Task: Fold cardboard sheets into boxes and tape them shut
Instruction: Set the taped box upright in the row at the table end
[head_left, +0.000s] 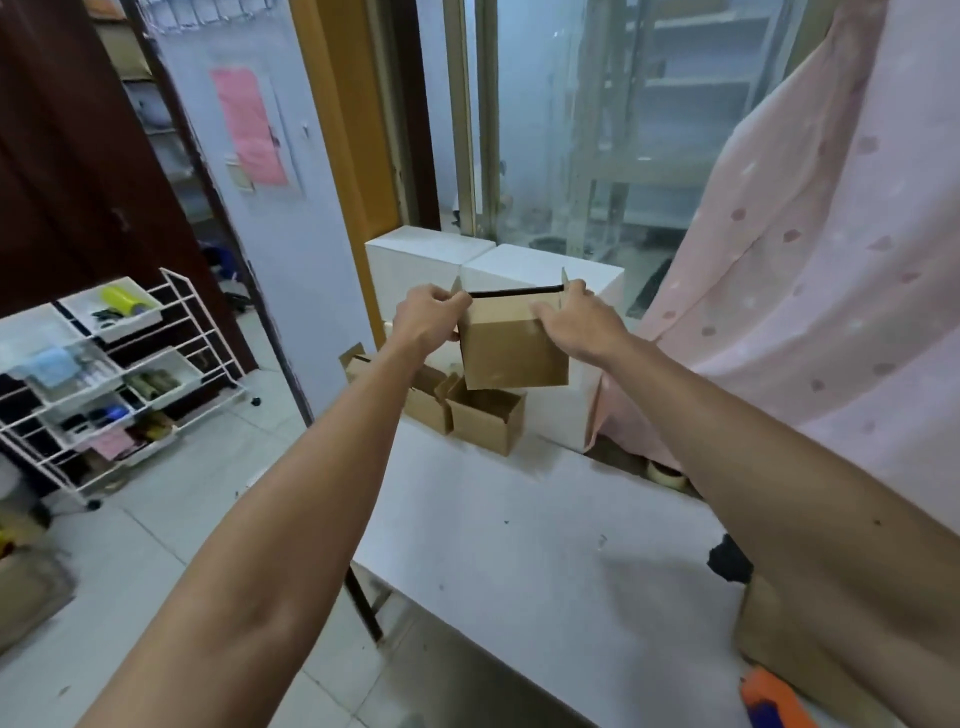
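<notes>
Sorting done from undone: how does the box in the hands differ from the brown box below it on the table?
The held box is lifted, gripped by the left hand and right hand; the table box rests unheld. The held box tilts; the table box sits flat. Both are brown cardboard.

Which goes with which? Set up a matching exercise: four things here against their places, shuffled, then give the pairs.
Things:
1. held cardboard box
2. open box
3. wire rack
4. pink curtain

Places:
A. on the floor, at left
B. hanging at right
C. gripped between left hand and right hand
D. standing on the white table

Pairs: 1-C, 2-D, 3-A, 4-B
</notes>
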